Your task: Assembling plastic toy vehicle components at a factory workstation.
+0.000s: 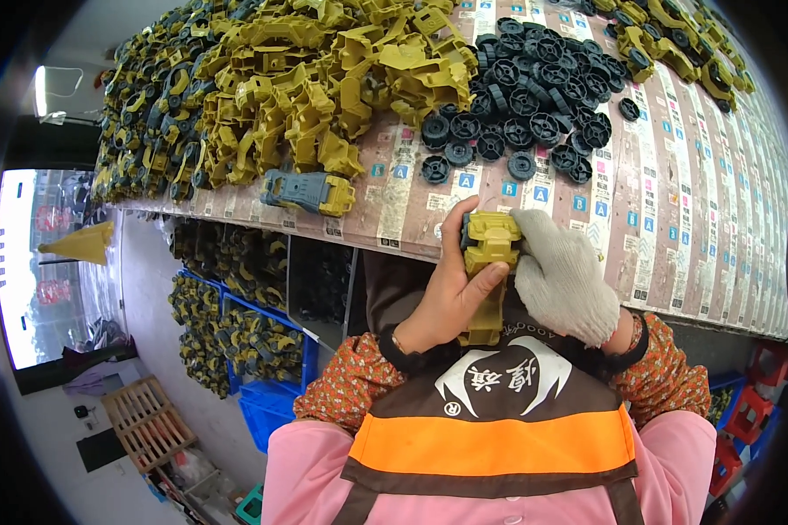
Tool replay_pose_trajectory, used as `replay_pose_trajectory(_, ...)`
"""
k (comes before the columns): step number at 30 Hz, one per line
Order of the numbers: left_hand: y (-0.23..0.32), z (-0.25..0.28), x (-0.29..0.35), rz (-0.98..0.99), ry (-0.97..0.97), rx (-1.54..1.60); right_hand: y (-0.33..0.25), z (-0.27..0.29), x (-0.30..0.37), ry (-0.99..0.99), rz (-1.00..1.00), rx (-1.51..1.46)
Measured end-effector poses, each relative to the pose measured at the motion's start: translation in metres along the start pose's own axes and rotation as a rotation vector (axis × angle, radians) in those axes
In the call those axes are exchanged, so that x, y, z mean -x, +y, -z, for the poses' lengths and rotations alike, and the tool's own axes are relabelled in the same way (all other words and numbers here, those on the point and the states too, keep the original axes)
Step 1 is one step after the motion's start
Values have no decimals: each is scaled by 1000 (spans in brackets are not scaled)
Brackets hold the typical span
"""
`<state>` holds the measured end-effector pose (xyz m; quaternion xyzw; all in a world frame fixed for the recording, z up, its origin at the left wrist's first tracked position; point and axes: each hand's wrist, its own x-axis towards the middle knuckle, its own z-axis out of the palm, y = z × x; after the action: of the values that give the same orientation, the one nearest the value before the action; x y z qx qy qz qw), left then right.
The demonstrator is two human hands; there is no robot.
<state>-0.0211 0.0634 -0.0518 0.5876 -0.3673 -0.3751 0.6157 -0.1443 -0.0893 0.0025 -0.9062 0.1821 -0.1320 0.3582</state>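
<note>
My bare left hand (451, 293) is wrapped round a yellow plastic toy car body (492, 236), with the thumb across its face. A dark grey part shows along its left side, by my fingers. In a pale knitted glove, my right hand (565, 280) closes on the body's right side with its fingertips. Whether a small part sits under those fingertips is hidden. Both hands work just off the table's near edge, in front of my apron. To their left, another toy car body (311, 192) in grey and yellow lies near that edge.
Loose black toy wheels (521, 92) are heaped beyond my hands. Yellow car shells (341, 87) pile up to their left, and cars with wheels (153, 122) farther left. More lie at the far right (674, 44). Below the table stand blue crates (267, 416) and red stools (749, 411).
</note>
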Motion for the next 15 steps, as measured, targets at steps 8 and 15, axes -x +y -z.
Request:
replay_pose_trajectory(8, 9, 8, -6, 220, 302, 588, 28, 8, -68, 189, 52, 389)
replay_pose_trajectory(15, 11, 23, -4, 252, 415, 719, 34, -13, -71, 87, 78, 666)
